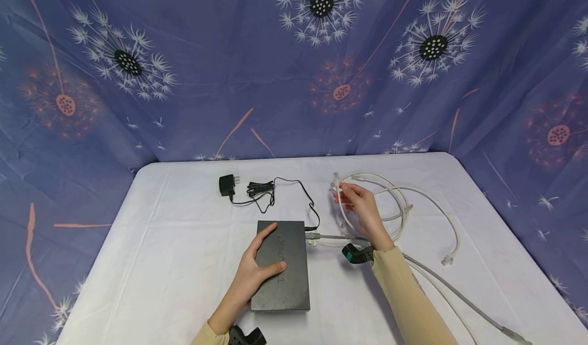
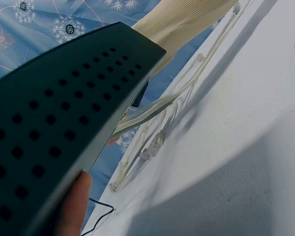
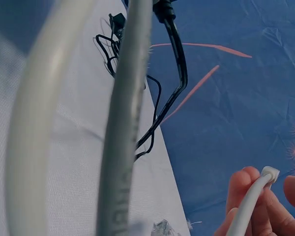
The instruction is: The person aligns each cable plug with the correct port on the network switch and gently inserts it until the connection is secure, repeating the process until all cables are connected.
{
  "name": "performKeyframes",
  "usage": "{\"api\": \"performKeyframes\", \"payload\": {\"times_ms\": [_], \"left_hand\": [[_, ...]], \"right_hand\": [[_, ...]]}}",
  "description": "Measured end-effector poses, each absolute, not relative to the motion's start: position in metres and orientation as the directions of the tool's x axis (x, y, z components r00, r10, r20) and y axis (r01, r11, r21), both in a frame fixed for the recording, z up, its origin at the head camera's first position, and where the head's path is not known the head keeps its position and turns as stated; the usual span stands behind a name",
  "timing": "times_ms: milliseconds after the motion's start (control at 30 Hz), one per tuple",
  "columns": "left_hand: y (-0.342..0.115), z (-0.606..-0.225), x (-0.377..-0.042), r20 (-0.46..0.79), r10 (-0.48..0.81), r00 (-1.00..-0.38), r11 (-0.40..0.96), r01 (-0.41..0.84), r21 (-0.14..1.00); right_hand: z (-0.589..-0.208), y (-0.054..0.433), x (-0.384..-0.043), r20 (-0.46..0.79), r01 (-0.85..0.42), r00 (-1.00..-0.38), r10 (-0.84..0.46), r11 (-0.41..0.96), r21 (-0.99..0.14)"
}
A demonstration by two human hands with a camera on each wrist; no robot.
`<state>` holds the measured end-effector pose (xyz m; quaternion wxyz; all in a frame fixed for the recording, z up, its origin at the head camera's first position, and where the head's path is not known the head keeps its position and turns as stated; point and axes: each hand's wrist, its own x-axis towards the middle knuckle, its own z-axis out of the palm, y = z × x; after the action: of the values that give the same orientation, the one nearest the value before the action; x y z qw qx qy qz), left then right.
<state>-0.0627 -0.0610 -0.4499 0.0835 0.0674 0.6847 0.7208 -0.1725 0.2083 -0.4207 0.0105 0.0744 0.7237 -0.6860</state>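
A black TP-Link network switch [image 1: 294, 294] lies under my left hand [image 1: 250, 273], which grips its left side with the thumb across the top. The left wrist view shows the switch's vented side [image 2: 64, 105] and a fingertip at its edge. My right hand [image 1: 363, 207] holds a white network cable just behind its clear plug [image 1: 336, 177]; the right wrist view shows this cable [image 3: 248, 204] lying against the fingers. Along the switch's right side, a grey network cable [image 1: 340, 237], a white cable and a thin black power lead [image 1: 312, 228] are plugged in.
A black power adapter [image 1: 226, 185] and its bundled cord [image 1: 260, 189] lie behind the switch. Loops of white cable [image 1: 404, 207] spread at the right, one plug [image 1: 447, 260] lying loose. The grey cable runs to the table's front right. A dandelion-patterned curtain [image 1: 229, 79] hangs behind.
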Motion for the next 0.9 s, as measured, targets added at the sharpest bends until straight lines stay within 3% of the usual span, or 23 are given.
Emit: {"api": "performKeyframes", "payload": {"times_ms": [900], "left_hand": [[-0.06, -0.451, -0.061, -0.027, 0.207, -0.978, -0.048, -0.038, 0.998]], "right_hand": [[-0.411, 0.206, -0.15, -0.083, 0.083, -0.995, 0.047, -0.007, -0.997]]}}
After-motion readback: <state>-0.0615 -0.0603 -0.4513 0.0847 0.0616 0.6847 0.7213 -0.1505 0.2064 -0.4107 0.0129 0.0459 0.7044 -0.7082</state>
